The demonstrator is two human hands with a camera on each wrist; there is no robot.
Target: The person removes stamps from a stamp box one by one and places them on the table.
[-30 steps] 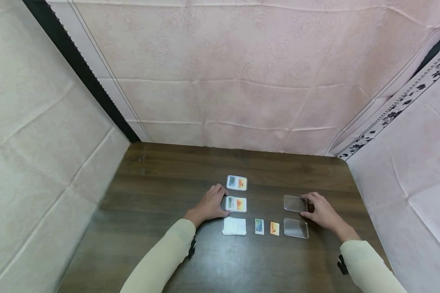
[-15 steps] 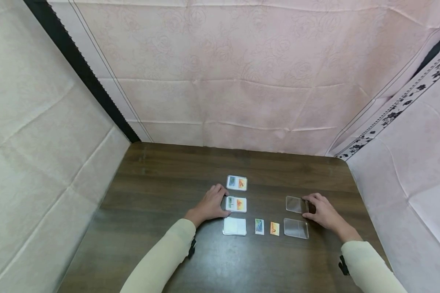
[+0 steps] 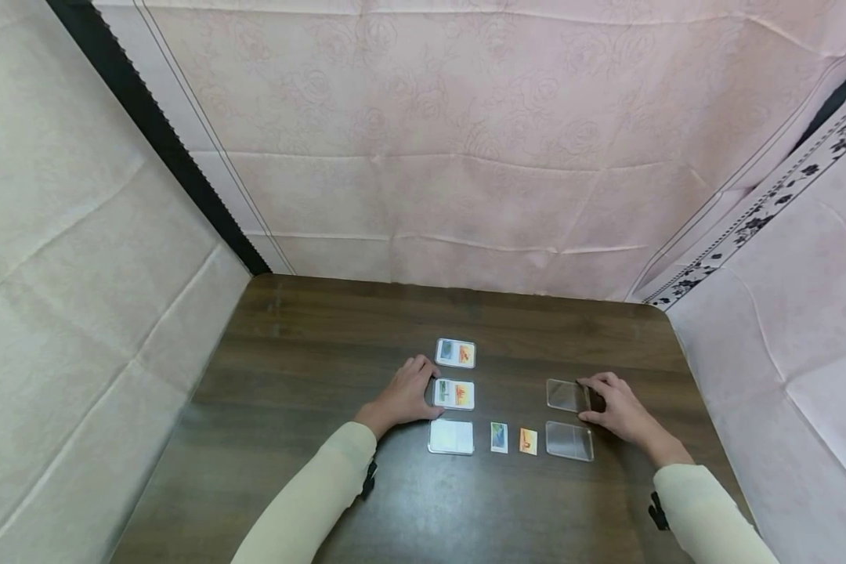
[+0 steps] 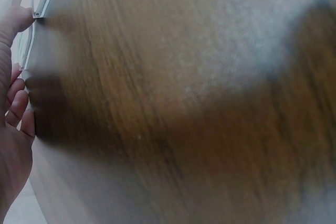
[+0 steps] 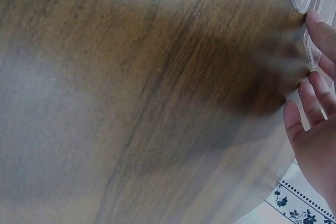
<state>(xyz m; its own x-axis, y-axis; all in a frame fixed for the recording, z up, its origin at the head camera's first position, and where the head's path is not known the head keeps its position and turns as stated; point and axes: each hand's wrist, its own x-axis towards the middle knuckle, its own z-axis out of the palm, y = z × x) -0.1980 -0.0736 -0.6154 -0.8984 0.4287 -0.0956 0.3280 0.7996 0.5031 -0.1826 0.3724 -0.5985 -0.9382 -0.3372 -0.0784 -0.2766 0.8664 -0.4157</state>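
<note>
My left hand [image 3: 403, 395] holds the left end of a shallow clear case [image 3: 454, 394] between thumb and fingers. Two small picture cards, one greenish and one orange, lie in that case. On the right, my right hand [image 3: 623, 411] grips the right end of a clear plastic cover [image 3: 562, 395] by its corners. Below it lies a second clear cover [image 3: 569, 441]. In the right wrist view, thumb and fingertips meet the edge of the cover [image 5: 310, 45]. The left wrist view shows the left thumb at a corner of the case, with most of the case cut off.
A similar case [image 3: 455, 352] with two pictures lies farther back. Nearer the front are a plain white case [image 3: 451, 437], a blue picture card [image 3: 499, 437] and an orange one [image 3: 528, 441]. Cloth walls [image 3: 423, 196] enclose the dark wooden table [image 3: 324, 329].
My right hand has shifted the upper clear cover slightly right, then back left. The left hand and the other things stay where they were.
</note>
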